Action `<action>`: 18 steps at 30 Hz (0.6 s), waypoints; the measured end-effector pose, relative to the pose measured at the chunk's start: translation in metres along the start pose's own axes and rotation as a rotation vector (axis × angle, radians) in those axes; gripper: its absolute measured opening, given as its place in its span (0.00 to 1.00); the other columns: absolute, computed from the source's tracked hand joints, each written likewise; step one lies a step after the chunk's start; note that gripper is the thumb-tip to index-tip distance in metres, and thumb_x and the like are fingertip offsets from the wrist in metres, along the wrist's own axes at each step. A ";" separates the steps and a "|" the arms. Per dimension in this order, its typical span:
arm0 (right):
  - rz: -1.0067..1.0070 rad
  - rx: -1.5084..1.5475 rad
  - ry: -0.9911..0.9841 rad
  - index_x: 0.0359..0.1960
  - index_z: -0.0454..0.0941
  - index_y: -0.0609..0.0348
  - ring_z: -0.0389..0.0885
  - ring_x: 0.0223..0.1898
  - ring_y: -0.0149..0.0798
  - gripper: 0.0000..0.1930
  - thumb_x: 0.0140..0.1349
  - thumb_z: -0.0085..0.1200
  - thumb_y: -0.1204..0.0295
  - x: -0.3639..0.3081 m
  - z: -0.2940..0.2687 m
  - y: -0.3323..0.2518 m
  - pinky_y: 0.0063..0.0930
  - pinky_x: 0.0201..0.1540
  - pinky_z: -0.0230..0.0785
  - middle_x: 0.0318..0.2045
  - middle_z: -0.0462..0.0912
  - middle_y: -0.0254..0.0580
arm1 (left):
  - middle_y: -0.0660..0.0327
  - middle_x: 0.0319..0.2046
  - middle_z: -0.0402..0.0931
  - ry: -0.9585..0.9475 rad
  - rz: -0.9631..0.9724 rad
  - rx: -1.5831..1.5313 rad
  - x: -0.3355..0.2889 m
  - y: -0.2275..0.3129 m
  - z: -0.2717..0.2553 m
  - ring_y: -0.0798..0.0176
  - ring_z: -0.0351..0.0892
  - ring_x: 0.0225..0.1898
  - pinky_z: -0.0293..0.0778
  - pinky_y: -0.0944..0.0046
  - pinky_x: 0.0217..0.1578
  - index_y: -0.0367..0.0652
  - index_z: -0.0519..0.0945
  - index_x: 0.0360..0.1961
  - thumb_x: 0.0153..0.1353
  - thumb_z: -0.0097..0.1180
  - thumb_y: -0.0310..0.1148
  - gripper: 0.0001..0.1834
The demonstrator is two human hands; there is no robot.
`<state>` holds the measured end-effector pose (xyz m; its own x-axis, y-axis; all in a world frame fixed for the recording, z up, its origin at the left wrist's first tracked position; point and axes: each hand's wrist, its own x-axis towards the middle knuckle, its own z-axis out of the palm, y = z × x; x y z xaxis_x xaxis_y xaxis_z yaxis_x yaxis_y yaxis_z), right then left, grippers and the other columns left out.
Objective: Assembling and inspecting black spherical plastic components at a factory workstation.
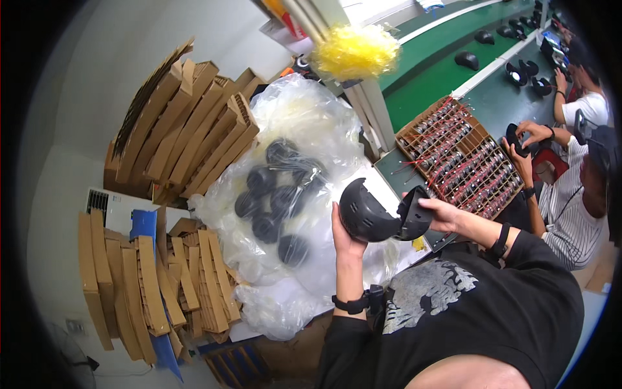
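Note:
Above the table's near edge, my left hand (346,232) is wrapped around a glossy black rounded plastic shell (363,212) with a jagged, cut-out rim. My right hand (442,214) grips a second black plastic shell (414,219), open-sided, from its right end. The two shells meet or overlap at their lower inner edges; whether they are joined I cannot tell. Just left of my hands, a large clear plastic bag (304,110) covers much of the white table (372,178). Several black round parts (285,201) show through it.
Stacks of cardboard dividers (194,123) stand at the left, with more cardboard (149,285) nearer. A divided carton (460,155) of small metal parts with red wires lies at the right. Beyond runs a green conveyor (427,81). Two co-workers (564,207) handle black parts there. Yellow plastic strands (356,52) hang by a post.

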<state>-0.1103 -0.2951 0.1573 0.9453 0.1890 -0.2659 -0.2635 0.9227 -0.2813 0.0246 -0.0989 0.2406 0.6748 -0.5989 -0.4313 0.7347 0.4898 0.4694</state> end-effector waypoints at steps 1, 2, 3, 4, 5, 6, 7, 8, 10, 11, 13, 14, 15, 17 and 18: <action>0.010 -0.001 0.118 0.59 0.63 0.53 0.72 0.55 0.46 0.28 0.58 0.56 0.66 -0.002 -0.003 0.002 0.49 0.61 0.58 0.54 0.71 0.46 | 0.56 0.53 0.72 -0.004 -0.011 -0.021 0.011 -0.003 0.002 0.53 0.71 0.54 0.64 0.49 0.57 0.42 0.71 0.54 0.64 0.39 0.53 0.28; 0.056 0.062 0.160 0.56 0.65 0.53 0.75 0.52 0.43 0.22 0.60 0.52 0.65 -0.012 0.007 0.000 0.51 0.58 0.62 0.51 0.74 0.45 | 0.56 0.52 0.72 0.003 0.000 -0.023 0.024 -0.005 0.000 0.53 0.72 0.53 0.64 0.47 0.57 0.43 0.72 0.54 0.64 0.39 0.52 0.27; 0.108 0.022 0.180 0.54 0.66 0.54 0.75 0.51 0.43 0.21 0.61 0.50 0.62 -0.014 0.005 -0.001 0.50 0.56 0.64 0.49 0.75 0.44 | 0.57 0.52 0.73 0.010 0.008 -0.024 0.036 -0.009 -0.001 0.53 0.72 0.53 0.65 0.46 0.57 0.43 0.72 0.53 0.64 0.39 0.52 0.27; 0.112 -0.019 0.215 0.54 0.66 0.56 0.75 0.50 0.43 0.22 0.61 0.48 0.60 -0.023 0.002 -0.006 0.48 0.55 0.65 0.49 0.76 0.44 | 0.56 0.51 0.74 0.007 0.013 0.000 0.047 -0.011 0.007 0.52 0.73 0.53 0.66 0.43 0.55 0.44 0.73 0.52 0.64 0.39 0.52 0.26; 0.121 -0.060 0.245 0.53 0.66 0.57 0.76 0.50 0.43 0.23 0.61 0.47 0.58 -0.032 0.001 -0.009 0.45 0.54 0.67 0.48 0.76 0.45 | 0.56 0.49 0.75 -0.006 -0.013 -0.043 0.064 -0.013 0.002 0.52 0.73 0.52 0.66 0.42 0.55 0.45 0.74 0.51 0.64 0.37 0.52 0.26; 0.103 -0.049 0.257 0.53 0.66 0.57 0.76 0.50 0.43 0.23 0.61 0.47 0.58 -0.038 -0.008 -0.013 0.45 0.54 0.67 0.48 0.76 0.45 | 0.56 0.49 0.76 -0.034 -0.043 -0.051 0.079 -0.022 -0.003 0.52 0.74 0.51 0.66 0.43 0.55 0.44 0.74 0.50 0.64 0.37 0.51 0.26; 0.117 -0.010 0.233 0.54 0.65 0.58 0.76 0.49 0.44 0.24 0.60 0.46 0.57 -0.046 -0.027 -0.019 0.44 0.53 0.67 0.49 0.76 0.47 | 0.56 0.48 0.76 -0.066 -0.077 -0.062 0.096 -0.036 -0.003 0.52 0.74 0.51 0.67 0.43 0.54 0.44 0.75 0.50 0.64 0.36 0.51 0.26; 0.135 0.029 0.202 0.55 0.65 0.60 0.76 0.49 0.45 0.26 0.59 0.46 0.57 -0.052 -0.049 -0.023 0.42 0.52 0.68 0.49 0.76 0.49 | 0.57 0.47 0.76 -0.099 -0.087 -0.081 0.112 -0.055 -0.004 0.52 0.75 0.50 0.68 0.45 0.54 0.43 0.75 0.49 0.65 0.34 0.50 0.25; 0.122 0.155 0.074 0.56 0.66 0.61 0.76 0.48 0.47 0.26 0.58 0.46 0.58 -0.067 -0.068 -0.029 0.43 0.53 0.67 0.50 0.75 0.53 | 0.56 0.46 0.77 0.003 -0.022 -0.056 0.144 -0.085 -0.009 0.52 0.75 0.49 0.69 0.45 0.52 0.42 0.75 0.48 0.65 0.33 0.48 0.25; 0.103 0.055 0.197 0.55 0.67 0.62 0.76 0.48 0.47 0.26 0.58 0.46 0.59 -0.082 -0.039 -0.034 0.45 0.53 0.67 0.49 0.75 0.53 | 0.55 0.46 0.77 0.064 0.046 -0.036 0.160 -0.092 -0.022 0.52 0.75 0.49 0.69 0.44 0.52 0.42 0.75 0.48 0.65 0.32 0.48 0.25; -0.008 -0.160 0.246 0.57 0.66 0.62 0.74 0.52 0.48 0.26 0.60 0.42 0.58 -0.107 -0.030 -0.034 0.48 0.56 0.64 0.52 0.74 0.50 | 0.53 0.46 0.76 0.100 -0.029 -0.074 0.179 -0.101 -0.043 0.50 0.74 0.51 0.67 0.40 0.53 0.41 0.74 0.48 0.65 0.28 0.48 0.27; -0.036 -0.065 0.273 0.56 0.66 0.61 0.74 0.52 0.47 0.26 0.60 0.41 0.58 -0.117 -0.022 -0.039 0.47 0.55 0.65 0.52 0.74 0.50 | 0.54 0.47 0.76 0.120 -0.077 -0.036 0.179 -0.116 -0.038 0.50 0.74 0.51 0.67 0.41 0.54 0.41 0.74 0.48 0.65 0.29 0.49 0.27; -0.064 0.029 0.297 0.56 0.66 0.60 0.74 0.51 0.46 0.26 0.60 0.41 0.58 -0.123 -0.017 -0.044 0.46 0.54 0.66 0.52 0.74 0.50 | 0.54 0.47 0.76 0.139 -0.124 0.003 0.178 -0.131 -0.033 0.50 0.73 0.51 0.66 0.41 0.55 0.41 0.74 0.49 0.66 0.29 0.50 0.28; -0.118 0.160 0.285 0.50 0.69 0.58 0.76 0.47 0.44 0.22 0.60 0.42 0.57 -0.117 -0.035 -0.049 0.43 0.45 0.72 0.47 0.76 0.47 | 0.55 0.49 0.75 0.178 -0.264 0.052 0.189 -0.157 -0.047 0.51 0.73 0.52 0.65 0.44 0.56 0.41 0.73 0.50 0.67 0.30 0.51 0.28; -0.130 0.194 0.267 0.49 0.70 0.58 0.76 0.46 0.43 0.22 0.59 0.42 0.57 -0.111 -0.036 -0.051 0.43 0.43 0.72 0.46 0.76 0.47 | 0.55 0.50 0.74 0.153 -0.286 0.058 0.192 -0.168 -0.058 0.51 0.73 0.52 0.64 0.46 0.57 0.42 0.73 0.50 0.67 0.32 0.52 0.27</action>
<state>-0.2086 -0.3754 0.1679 0.8784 -0.0050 -0.4778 -0.0785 0.9848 -0.1547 0.0353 -0.2592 0.0341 0.4475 -0.6027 -0.6607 0.8937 0.2761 0.3535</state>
